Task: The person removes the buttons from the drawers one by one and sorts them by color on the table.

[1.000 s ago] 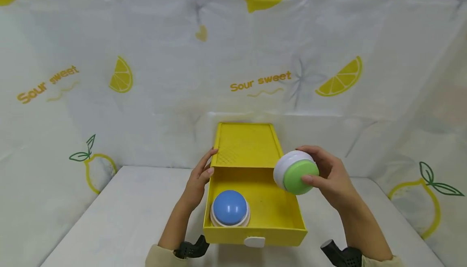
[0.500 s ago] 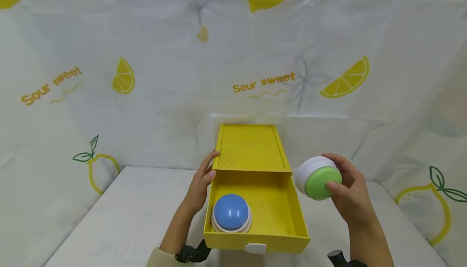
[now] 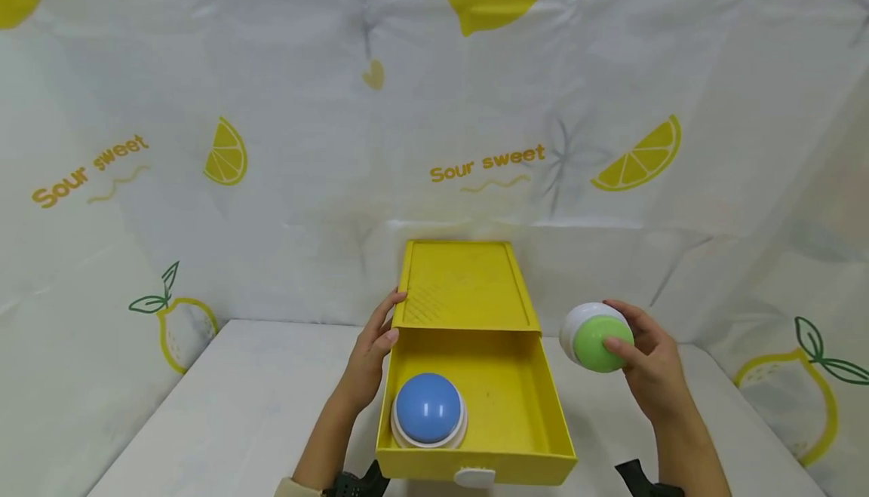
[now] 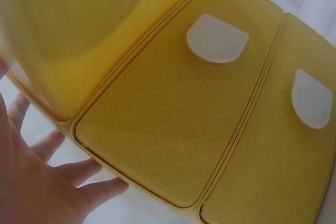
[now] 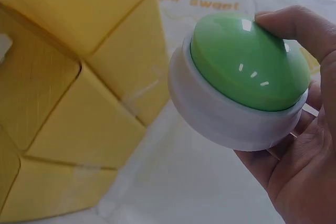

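At the drawer (image 3: 505, 399)'s front left corner sits a blue button (image 3: 429, 408); the right wall (image 3: 546, 399) separates it from a green button (image 3: 597, 342), glossy-domed, white-based, tilted, gripped by the right hand (image 3: 655, 369) above the tabletop (image 3: 271, 376). Farther back, the left hand (image 3: 369, 354), fingers spread, touches the yellow cabinet (image 3: 468, 286).

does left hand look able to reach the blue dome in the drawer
Probably yes: the left hand touches the yellow box, and though the side of the drawer stands between, the blue dome is uncovered from above.
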`<state>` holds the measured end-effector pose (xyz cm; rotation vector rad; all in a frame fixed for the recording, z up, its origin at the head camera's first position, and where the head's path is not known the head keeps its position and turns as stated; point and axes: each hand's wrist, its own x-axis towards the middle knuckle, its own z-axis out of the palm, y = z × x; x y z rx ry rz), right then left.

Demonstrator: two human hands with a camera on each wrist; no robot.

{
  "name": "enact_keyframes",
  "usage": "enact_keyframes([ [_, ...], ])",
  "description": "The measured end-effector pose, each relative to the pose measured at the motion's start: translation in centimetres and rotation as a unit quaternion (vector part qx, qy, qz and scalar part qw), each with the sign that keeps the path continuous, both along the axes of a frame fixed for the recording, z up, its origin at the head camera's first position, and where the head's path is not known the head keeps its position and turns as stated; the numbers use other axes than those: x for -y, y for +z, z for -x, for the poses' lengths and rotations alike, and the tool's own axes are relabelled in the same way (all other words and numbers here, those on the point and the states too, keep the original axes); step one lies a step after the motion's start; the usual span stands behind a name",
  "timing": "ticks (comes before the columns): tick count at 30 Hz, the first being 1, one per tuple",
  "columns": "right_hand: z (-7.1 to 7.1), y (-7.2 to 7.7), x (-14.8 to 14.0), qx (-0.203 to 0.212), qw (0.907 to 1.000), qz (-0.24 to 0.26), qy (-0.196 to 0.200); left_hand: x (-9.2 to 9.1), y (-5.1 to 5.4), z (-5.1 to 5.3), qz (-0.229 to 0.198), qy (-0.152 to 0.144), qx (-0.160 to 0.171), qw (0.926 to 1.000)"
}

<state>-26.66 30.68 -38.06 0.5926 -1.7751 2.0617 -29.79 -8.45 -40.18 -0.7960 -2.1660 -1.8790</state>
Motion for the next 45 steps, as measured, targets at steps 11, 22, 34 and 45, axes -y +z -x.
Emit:
enact_keyframes([
  [11, 1.0, -1.9, -0.2, 0.033, 0.9980, -0.037, -0.040, 0.0, -0.1, -0.1, -0.003, -0.001, -0.003, 1.0000],
  [22, 1.4, -2.3, -0.4, 0.055, 0.9939, -0.085, -0.045, 0.1, 0.0, -0.1, -0.001, 0.004, -0.007, 1.0000],
  [34, 2.4, -4.7, -0.6, 0.170, 0.9599, -0.190, -0.116, -0.1, -0.4, 0.0, -0.001, 0.001, -0.002, 1.0000],
  [45, 4.1, -8.1, 0.1, 0.274, 0.9163, -0.233, -0.176, 0.0, -0.2, 0.1, -0.007, 0.004, -0.003, 1.0000],
])
